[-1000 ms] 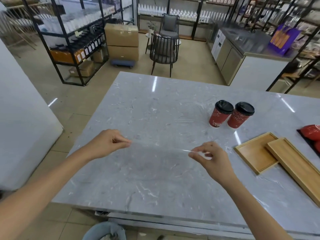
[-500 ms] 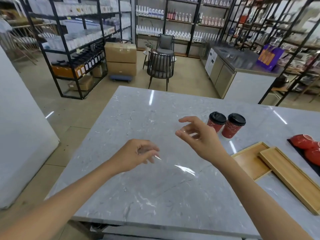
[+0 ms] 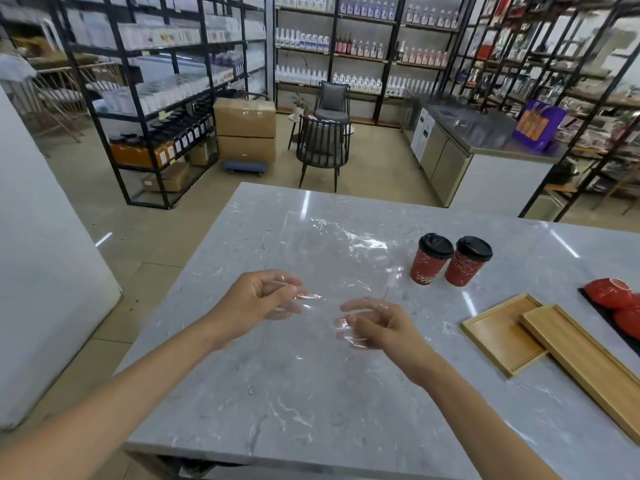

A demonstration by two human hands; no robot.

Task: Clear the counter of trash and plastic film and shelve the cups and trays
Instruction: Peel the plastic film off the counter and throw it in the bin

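Now the hands are gathering the plastic film [image 3: 332, 258] above the counter [image 3: 311, 403].

A second ago the film was being stretched taut between hands held wide apart; now the left hand [image 3: 258, 301] and right hand [image 3: 375, 325] are closing in left of the two red cups [image 3: 450, 259], each pinching the film's near edge with curled fingers while the sheet is billowing up. Bunching seems underway; the cups and the wooden trays [image 3: 554, 344] to their right are waiting untouched.

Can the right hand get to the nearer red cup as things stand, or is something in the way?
Probably not yet: the counter between is bare, but the right hand is holding the film, as is the left hand. The cup stands just beyond.
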